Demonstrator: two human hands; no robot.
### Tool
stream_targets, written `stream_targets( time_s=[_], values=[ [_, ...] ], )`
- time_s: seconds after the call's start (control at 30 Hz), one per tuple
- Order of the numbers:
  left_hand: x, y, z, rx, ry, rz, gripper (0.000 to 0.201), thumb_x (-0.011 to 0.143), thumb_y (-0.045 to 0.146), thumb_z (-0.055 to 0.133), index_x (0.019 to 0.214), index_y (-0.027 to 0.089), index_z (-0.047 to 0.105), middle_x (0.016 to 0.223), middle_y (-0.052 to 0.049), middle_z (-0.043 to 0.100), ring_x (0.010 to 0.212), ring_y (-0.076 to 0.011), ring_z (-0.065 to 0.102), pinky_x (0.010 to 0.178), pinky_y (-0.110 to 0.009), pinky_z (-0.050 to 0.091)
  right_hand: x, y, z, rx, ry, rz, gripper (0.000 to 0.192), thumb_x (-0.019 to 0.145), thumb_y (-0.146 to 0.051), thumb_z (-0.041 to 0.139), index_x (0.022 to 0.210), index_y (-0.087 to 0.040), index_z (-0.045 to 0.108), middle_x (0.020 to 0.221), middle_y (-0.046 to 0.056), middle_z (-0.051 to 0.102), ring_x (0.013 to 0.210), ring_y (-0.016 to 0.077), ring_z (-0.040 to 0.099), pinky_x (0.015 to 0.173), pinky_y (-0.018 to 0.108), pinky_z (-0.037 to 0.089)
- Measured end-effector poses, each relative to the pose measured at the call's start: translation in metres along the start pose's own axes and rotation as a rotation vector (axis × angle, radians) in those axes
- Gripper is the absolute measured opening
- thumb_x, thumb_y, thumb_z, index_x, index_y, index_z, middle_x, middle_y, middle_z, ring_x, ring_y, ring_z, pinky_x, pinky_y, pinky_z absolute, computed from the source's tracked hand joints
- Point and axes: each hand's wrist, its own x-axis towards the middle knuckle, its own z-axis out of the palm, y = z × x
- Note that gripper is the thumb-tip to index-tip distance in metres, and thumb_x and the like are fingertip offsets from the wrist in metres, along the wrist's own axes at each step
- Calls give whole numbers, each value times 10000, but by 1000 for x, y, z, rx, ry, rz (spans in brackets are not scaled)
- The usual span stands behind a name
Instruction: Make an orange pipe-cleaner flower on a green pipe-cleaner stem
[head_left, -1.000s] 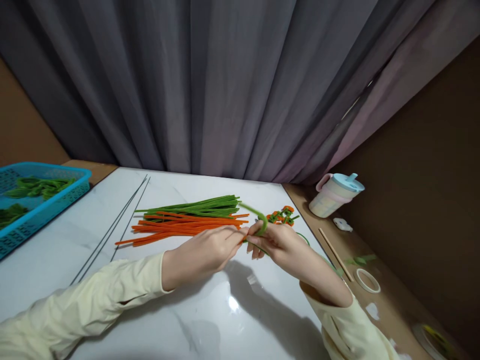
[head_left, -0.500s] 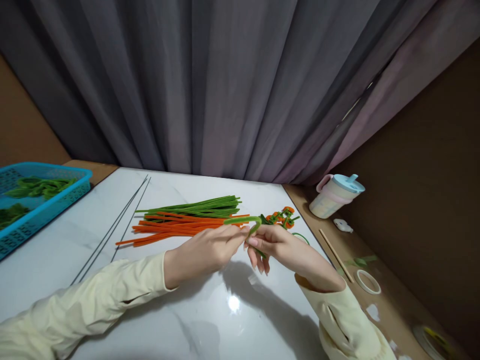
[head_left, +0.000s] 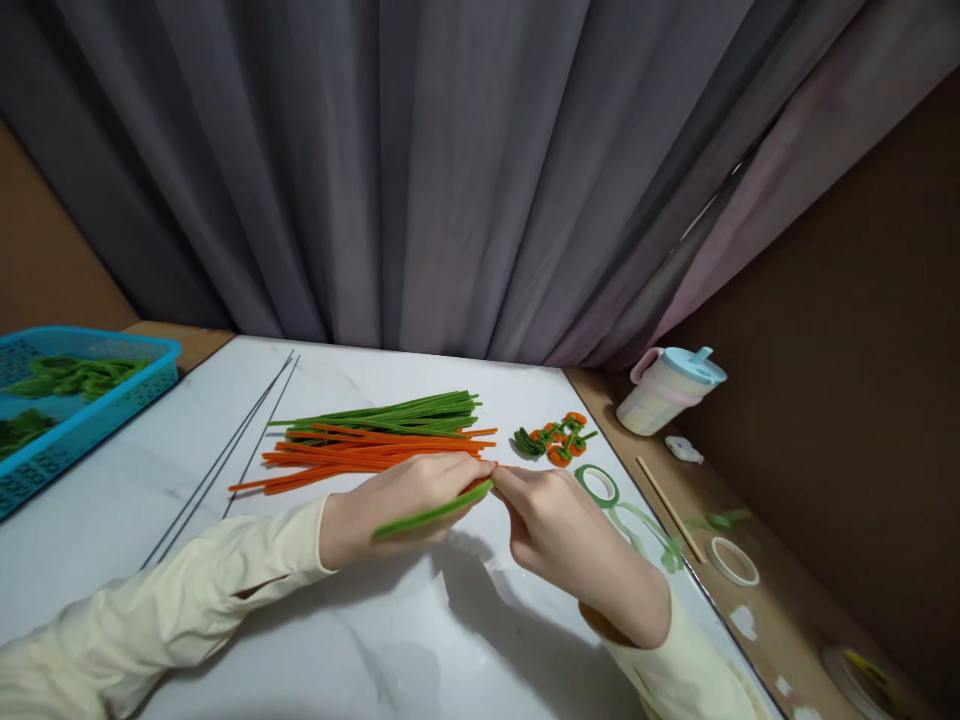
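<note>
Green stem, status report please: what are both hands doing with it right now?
Left hand and right hand both pinch green stem. Stem slants over table. Orange stems lie just behind.

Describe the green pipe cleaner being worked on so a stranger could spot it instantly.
On the white marble table, find the two hands meeting near the middle. The green pipe cleaner slants below the left hand, pinched where it meets the right hand. Unlike the green bundle behind, it is single.
</note>
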Motion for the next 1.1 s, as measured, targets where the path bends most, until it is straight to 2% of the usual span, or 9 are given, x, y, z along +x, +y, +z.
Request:
stream_targets(
  time_s=[0.13,0.27,0.43,0.5,0.57,0.7,0.87,0.97,1.1],
  values=[
    [2,2,-3,-105,42,-62,162,875,112,408,917,130,563,767,-25,603,660,-129,547,604,-228,405,-1,0,4,-229,84,-163,284,541,21,385,735,-150,503,617,23,534,470,137,405,476,285,149],
    [5,4,-6,-156,46,-108,187,819,83,446,912,107,606,752,-36,620,655,-128,546,603,-224,396,-1,1,6,-307,216,-255,339,533,42,358,766,-137,527,615,30,527,488,154,415,477,294,134],
    [11,-3,-19,-375,-67,-169,270,811,154,523,1064,151,618,815,-21,628,667,-108,537,596,-196,414,-2,11,-2,-54,126,-143,278,533,14,389,733,-160,471,579,-16,455,455,115,283,470,271,152],
    [13,-8,-24,-558,-130,-264,339,839,240,531,1164,161,581,816,-22,630,679,-109,559,598,-193,436,-3,14,-5,70,101,-94,242,537,20,396,676,-178,395,551,-38,386,452,99,239,464,256,155],
    [15,-11,-26,-701,-140,-365,393,860,320,519,1219,162,550,827,-30,640,694,-115,584,616,-204,459,-4,15,-7,186,91,-66,256,540,30,397,654,-187,326,542,-52,334,449,86,223,458,239,162],
    [18,-12,-23,-782,-120,-399,323,853,345,534,1083,149,647,858,-49,652,707,-122,595,630,-217,481,-2,15,-8,348,67,-70,280,564,43,397,651,-193,273,525,-65,280,445,75,226,452,213,178],
    [16,-8,-19,-855,-134,-380,270,882,307,494,935,124,686,811,-43,651,698,-115,586,653,-216,489,2,16,-6,435,33,-67,245,576,44,401,643,-182,332,520,-61,324,448,72,258,457,196,206],
    [15,-7,-18,-854,-129,-367,285,893,312,477,908,120,687,802,-38,651,694,-108,581,652,-203,481,1,16,-6,441,28,-65,234,573,48,405,654,-171,393,525,-57,355,453,71,275,461,190,214],
    [16,-5,-18,-818,-125,-425,240,871,273,509,925,125,690,822,-38,673,723,-116,592,642,-188,472,-1,14,-8,353,-28,-34,265,579,53,413,725,-153,490,564,-38,425,475,82,302,485,203,231]
  ],
)
